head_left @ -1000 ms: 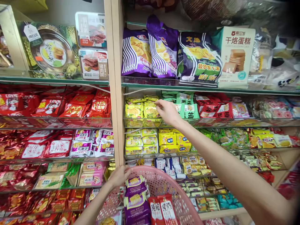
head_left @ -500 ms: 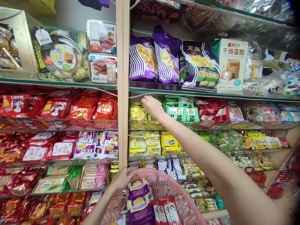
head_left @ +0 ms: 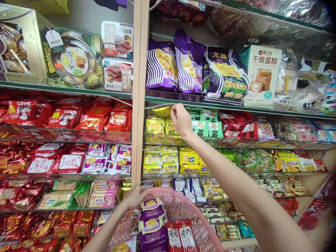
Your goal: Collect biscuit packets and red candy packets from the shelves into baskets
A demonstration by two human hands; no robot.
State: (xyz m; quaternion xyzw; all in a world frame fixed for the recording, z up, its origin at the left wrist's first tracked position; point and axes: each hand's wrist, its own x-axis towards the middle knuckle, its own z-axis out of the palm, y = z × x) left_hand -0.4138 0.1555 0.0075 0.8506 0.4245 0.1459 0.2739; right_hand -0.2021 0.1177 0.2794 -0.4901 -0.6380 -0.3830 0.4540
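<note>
My right hand (head_left: 181,120) is at the shelf right of the wooden post, its fingers closed on the end of a yellow snack packet (head_left: 162,111). That packet is raised over a row of other yellow packets (head_left: 155,125). Lower down, my left hand (head_left: 135,196) grips the left rim of a pink perforated basket (head_left: 193,209). Purple biscuit packets (head_left: 153,231) and red-and-white packets (head_left: 181,236) lie in the basket.
Clear plastic lips front the shelves. Above my right hand runs a green-edged glass shelf (head_left: 220,105) with purple bags (head_left: 162,66) and a cake box (head_left: 264,75). The wooden post (head_left: 138,91) divides the shelves; green packets (head_left: 208,128) sit at right.
My right hand has moved right and now holds a yellow packet lifted above the row. My left hand stays at the basket rim. The view has shifted slightly.
</note>
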